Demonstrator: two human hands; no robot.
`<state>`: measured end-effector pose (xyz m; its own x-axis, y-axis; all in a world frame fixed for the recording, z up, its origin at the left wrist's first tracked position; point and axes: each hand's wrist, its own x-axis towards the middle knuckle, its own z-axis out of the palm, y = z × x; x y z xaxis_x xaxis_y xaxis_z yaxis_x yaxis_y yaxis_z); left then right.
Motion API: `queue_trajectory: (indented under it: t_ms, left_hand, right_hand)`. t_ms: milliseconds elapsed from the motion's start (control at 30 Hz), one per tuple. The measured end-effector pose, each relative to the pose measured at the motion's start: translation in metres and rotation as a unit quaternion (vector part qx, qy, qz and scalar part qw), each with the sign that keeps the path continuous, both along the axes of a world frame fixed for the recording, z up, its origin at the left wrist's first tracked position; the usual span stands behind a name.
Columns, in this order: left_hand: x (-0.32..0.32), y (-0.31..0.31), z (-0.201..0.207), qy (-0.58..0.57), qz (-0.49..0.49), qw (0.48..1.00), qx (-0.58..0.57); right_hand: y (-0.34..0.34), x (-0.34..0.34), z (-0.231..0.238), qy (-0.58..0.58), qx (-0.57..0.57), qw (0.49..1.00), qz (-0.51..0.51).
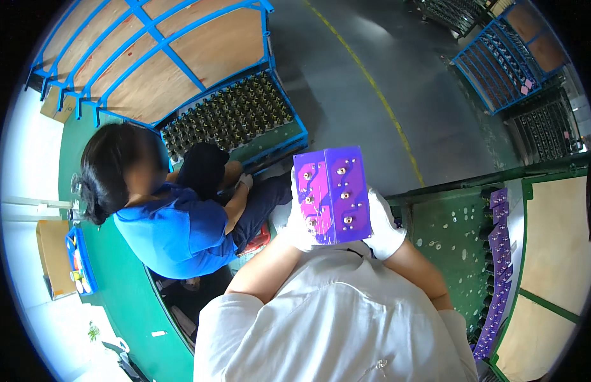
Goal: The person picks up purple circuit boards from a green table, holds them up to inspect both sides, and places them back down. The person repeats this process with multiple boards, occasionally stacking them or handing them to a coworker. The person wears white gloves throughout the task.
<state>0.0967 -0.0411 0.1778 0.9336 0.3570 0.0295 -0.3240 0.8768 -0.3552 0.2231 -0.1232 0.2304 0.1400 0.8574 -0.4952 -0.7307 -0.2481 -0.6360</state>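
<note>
Green surface (114, 254) runs along your left, where a co-worker (174, 232) in blue sits close, leaving that elbow little room. Above your lap, the purple boards (332, 197) are clasped at their outer edges between your gloved left hand (300, 228) and right hand (386, 229), fingers behind them hidden; they look light, stiff, perhaps slippery against cloth and easily scratched, so grip bare rims, clear of the metal studs. Farther right, grey floor (416, 95) gives open room ahead, while the row of purple parts (499, 254) limits low sideways swings.
</note>
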Motion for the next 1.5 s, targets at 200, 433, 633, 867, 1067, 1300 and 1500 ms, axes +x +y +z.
queue_trajectory:
  t_ms: [200, 433, 633, 867, 1067, 1300, 1500]
  left_hand:
    - [-0.008, 0.013, -0.006, 0.051, 0.01, 0.998, 0.034]
    - [-0.006, 0.025, -0.019, 0.085, 0.048, 0.992, 0.079]
    - [-0.012, 0.042, -0.032, 0.014, 0.07, 0.986, 0.15]
    - [-0.01, 0.06, -0.014, 0.154, 0.1, 0.931, 0.317]
    - [-0.021, 0.069, 0.002, 0.344, 0.185, 0.726, 0.566]
    - [-0.03, 0.08, -0.023, 0.392, 0.295, 0.574, 0.656]
    - [-0.024, 0.105, -0.075, 0.264, 0.203, 0.905, 0.265]
  right_hand:
    - [0.013, -0.013, -0.012, -0.036, -0.023, 0.997, -0.062]
    - [0.037, -0.008, -0.033, -0.104, 0.062, 0.992, -0.02]
    - [0.043, -0.001, -0.051, -0.094, 0.13, 0.982, -0.1]
    - [0.051, 0.025, -0.054, -0.444, 0.005, 0.894, 0.053]
    - [0.058, 0.011, -0.041, -0.579, 0.076, 0.811, -0.027]
    - [0.054, 0.013, -0.026, -0.42, 0.014, 0.907, 0.001]
    - [0.007, 0.056, -0.031, -0.406, -0.005, 0.91, -0.086]
